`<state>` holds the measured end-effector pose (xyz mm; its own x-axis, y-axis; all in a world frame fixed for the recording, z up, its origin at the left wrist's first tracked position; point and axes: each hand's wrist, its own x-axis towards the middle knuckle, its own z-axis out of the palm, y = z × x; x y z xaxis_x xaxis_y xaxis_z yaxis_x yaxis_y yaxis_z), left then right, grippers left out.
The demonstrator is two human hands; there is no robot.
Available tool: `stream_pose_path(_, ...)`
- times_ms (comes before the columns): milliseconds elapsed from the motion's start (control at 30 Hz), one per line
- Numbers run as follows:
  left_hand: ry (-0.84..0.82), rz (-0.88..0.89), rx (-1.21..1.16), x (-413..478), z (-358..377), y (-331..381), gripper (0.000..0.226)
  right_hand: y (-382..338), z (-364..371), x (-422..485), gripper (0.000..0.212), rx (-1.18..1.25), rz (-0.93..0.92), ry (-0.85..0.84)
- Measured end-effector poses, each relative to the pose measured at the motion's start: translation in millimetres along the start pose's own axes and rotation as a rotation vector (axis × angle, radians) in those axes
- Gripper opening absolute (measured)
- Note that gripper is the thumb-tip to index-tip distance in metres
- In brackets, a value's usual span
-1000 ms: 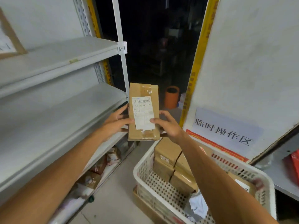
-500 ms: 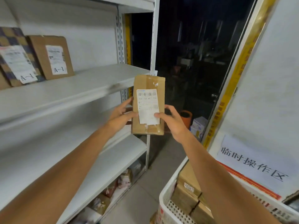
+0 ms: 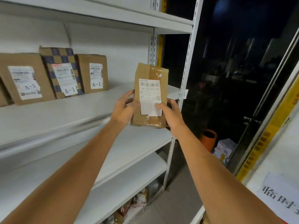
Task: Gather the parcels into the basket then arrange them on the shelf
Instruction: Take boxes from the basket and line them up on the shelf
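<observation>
Head view: where was the parcel (image 3: pixel 151 94)?

Dead centre, held upright in the air with its white label toward the camera. It was in front of the right end of the shelf (image 3: pixel 64 113), not resting on it.

And the hands?

Both were on it. The left hand (image 3: pixel 124 109) gripped the parcel's 9 o'clock edge, fingers (image 3: pixel 127 96) wrapped behind and thumb on the front. The right hand (image 3: pixel 171 113) grasped its 3 o'clock edge, thumb pressed on the lower part of the label.

Anything on the shelf already?

Three parcels stood leaning against the back wall, out at 9 to 10 o'clock from the held one. A plain brown box (image 3: pixel 24 78) was farthest left, a checkered parcel (image 3: pixel 63 73) was in the middle, and a smaller brown box (image 3: pixel 93 73) was nearest. Each touched its neighbour, and each carried a label marked A-1.

What else was around?

A small A-1 tag (image 3: pixel 183 94) was on the shelf post just at 3 o'clock of the parcel. An orange bin (image 3: pixel 208 138) sat on the floor at 4 o'clock. A paper sign (image 3: pixel 281 196) showed at 5 o'clock.
</observation>
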<state>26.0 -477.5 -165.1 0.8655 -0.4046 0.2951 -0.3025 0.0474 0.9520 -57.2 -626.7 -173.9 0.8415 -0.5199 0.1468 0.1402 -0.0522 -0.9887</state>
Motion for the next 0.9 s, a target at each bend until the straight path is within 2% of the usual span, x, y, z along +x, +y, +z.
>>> stream_pose_path(167,0.043,0.042,-0.031,29.4,-10.9,14.5,0.043,-17.1,10.0,38.9,0.027,-0.017,-0.081,-0.058)
stream_pose_path(533,0.096,0.011,-0.003,84.2,-31.6,0.9,0.046,-8.1,28.5,126.1,0.033,-0.023,-0.080,-0.247)
stream_pose_path(900,0.076,0.068,-0.029,151.5,-72.1,-23.8,0.052,1.4,76.0,208.4,0.033,-0.021,-0.082,-0.307)
